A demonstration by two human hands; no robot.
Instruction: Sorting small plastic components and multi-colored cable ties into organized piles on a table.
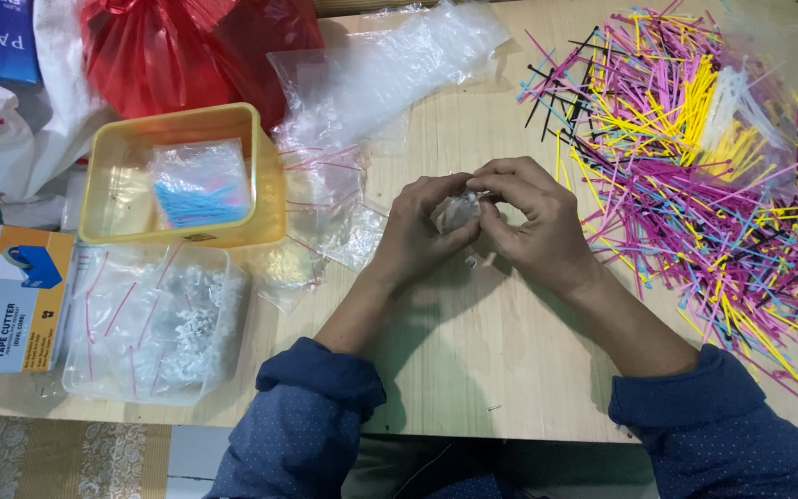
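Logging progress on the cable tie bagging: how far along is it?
Done: one filled bag of blue and pink ties lies in the yellow tub. In hand: left hand and right hand together pinch a small clear bag above the table. Left: a big loose pile of mixed-colour ties and empty bags.

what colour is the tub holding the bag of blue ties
Yellow tub, translucent; the head view shows it, left of the hands.

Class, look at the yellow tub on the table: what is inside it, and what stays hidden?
Inside the yellow tub lies a clear plastic bag packed with blue and pink pieces. The tub's floor beneath the bag is covered, so anything under it cannot be seen.
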